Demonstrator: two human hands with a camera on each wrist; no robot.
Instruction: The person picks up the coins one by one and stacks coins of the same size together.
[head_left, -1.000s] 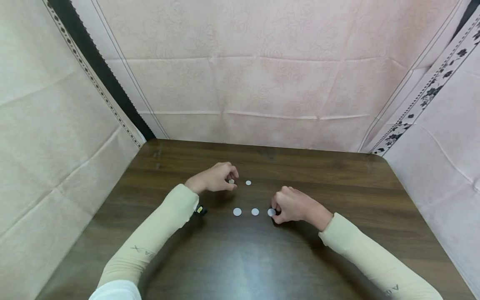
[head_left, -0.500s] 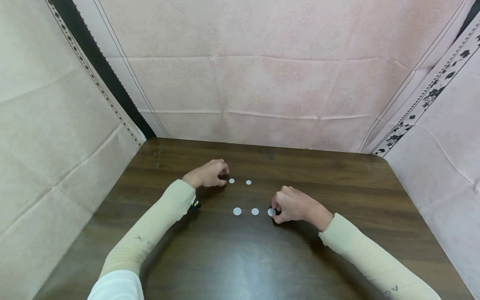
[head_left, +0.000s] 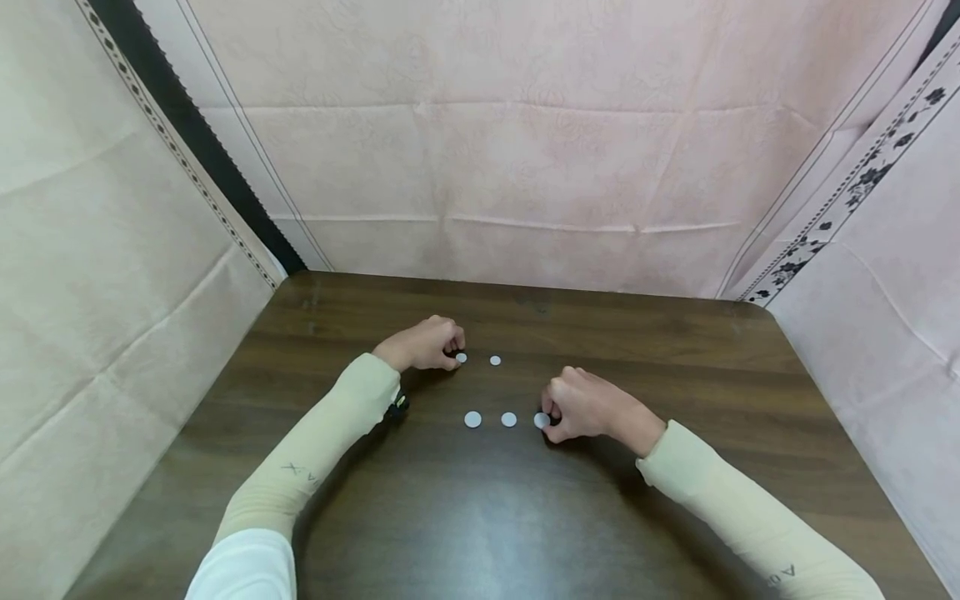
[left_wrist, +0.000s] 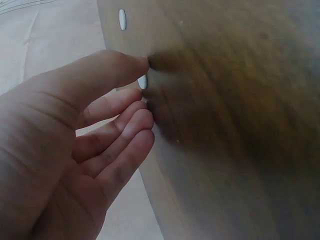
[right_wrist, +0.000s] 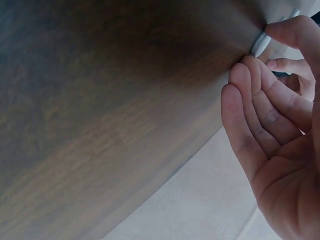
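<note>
Several flat white discs lie on the dark wooden table in two rows. My left hand (head_left: 422, 343) is at the far row's left disc (head_left: 461, 358), its thumb and index fingertip at opposite edges; the left wrist view shows this disc (left_wrist: 143, 82) between them. To its right lies another small disc (head_left: 495, 361). My right hand (head_left: 588, 406) pinches the near row's right disc (head_left: 542, 420), seen edge-on as a white disc (right_wrist: 260, 44) in the right wrist view. A middle disc (head_left: 508, 419) and a larger left disc (head_left: 472, 419) complete the near row.
The wooden table (head_left: 480, 508) ends at a straight back edge with rounded corners. Pale patterned cloth (head_left: 480, 167) hangs behind it and along both sides. Both forearms wear cream sleeves (head_left: 307, 450), and a dark band (head_left: 397, 404) shows under the left wrist.
My left hand drew back leftward off the far left disc, then came rightward to its edge again. The right hand has stayed at its disc. The view has tipped slightly.
</note>
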